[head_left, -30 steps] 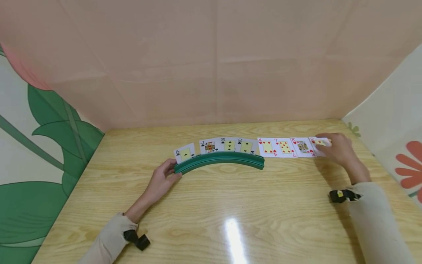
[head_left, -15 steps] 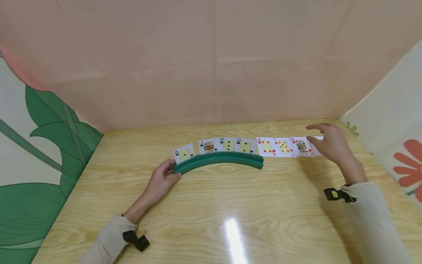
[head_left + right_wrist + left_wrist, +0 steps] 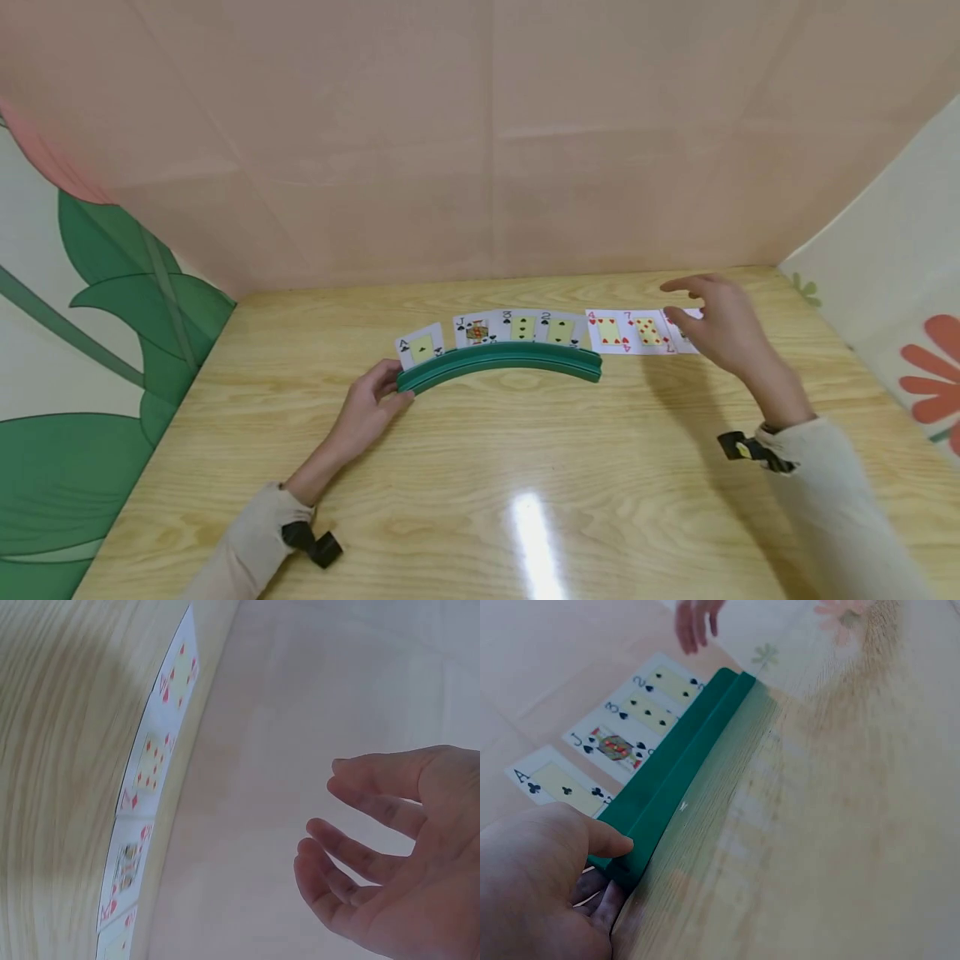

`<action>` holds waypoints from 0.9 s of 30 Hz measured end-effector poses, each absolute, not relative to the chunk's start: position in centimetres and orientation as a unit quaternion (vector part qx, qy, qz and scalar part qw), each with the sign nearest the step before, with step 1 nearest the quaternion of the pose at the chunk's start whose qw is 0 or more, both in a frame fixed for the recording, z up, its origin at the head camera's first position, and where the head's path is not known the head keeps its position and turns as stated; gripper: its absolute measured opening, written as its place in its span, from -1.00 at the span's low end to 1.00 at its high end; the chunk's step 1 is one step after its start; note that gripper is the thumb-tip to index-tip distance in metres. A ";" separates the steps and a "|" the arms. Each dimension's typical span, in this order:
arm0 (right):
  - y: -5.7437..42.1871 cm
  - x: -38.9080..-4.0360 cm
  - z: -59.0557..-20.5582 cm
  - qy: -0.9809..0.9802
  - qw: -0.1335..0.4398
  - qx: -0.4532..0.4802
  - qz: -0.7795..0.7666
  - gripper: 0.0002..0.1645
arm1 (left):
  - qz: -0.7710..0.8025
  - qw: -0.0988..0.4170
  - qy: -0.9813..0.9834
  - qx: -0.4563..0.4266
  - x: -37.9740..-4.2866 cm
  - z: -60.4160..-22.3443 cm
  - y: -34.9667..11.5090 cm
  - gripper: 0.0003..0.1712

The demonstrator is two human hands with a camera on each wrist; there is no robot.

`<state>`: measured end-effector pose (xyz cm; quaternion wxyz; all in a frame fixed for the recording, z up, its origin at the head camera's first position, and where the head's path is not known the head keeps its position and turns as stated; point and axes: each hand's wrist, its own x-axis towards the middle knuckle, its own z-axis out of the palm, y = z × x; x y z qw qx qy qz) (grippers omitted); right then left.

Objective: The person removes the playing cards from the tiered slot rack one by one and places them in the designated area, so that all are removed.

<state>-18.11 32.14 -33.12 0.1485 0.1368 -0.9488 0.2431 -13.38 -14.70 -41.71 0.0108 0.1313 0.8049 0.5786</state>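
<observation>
A curved green card holder (image 3: 498, 357) lies on the table. My left hand (image 3: 371, 400) grips its left end; in the left wrist view the thumb (image 3: 611, 840) lies on the front. Cards stand in its slot: an ace of clubs (image 3: 422, 348), apart from a jack of spades (image 3: 477, 332) and two more spade cards (image 3: 561, 331). To the right is a row with a four of hearts (image 3: 607, 332), a seven of diamonds (image 3: 647, 332) and a king of hearts (image 3: 126, 866). Above that row hovers my right hand (image 3: 723, 325), holding nothing, fingers loosely bent, hiding its right end.
The wooden table (image 3: 450, 483) meets a pinkish wall covering (image 3: 480, 167) behind the cards. Side panels with a green leaf print (image 3: 112, 250) and a red flower print (image 3: 937, 367) stand left and right. Another red card (image 3: 116, 945) partly shows beyond the king.
My right hand has let go of the two at the row's right end, lifted, and moved left above the king. My left hand keeps its grip on the holder, unmoved.
</observation>
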 end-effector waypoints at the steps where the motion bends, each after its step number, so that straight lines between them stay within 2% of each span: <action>1: 31.8 -18.0 -33.1 -0.948 0.147 0.140 0.247 -0.64 | 0.579 0.010 0.805 0.132 -13.4 -41.7 -14.7 -0.61; 15: 28.3 -16.8 -32.7 -0.928 0.152 0.177 0.290 -0.64 | 0.576 0.011 0.807 0.130 -13.3 -41.6 -14.5 -0.60; 22: 26.8 -16.5 -32.9 -0.920 0.147 0.212 0.296 -0.70 | 0.576 -0.003 0.806 0.137 -14.8 -45.0 -15.4 -0.59; 27: 25.7 -16.4 -33.3 -0.916 0.118 0.211 0.320 -0.76 | 0.574 -0.004 0.808 0.132 -14.8 -45.1 -15.4 -0.59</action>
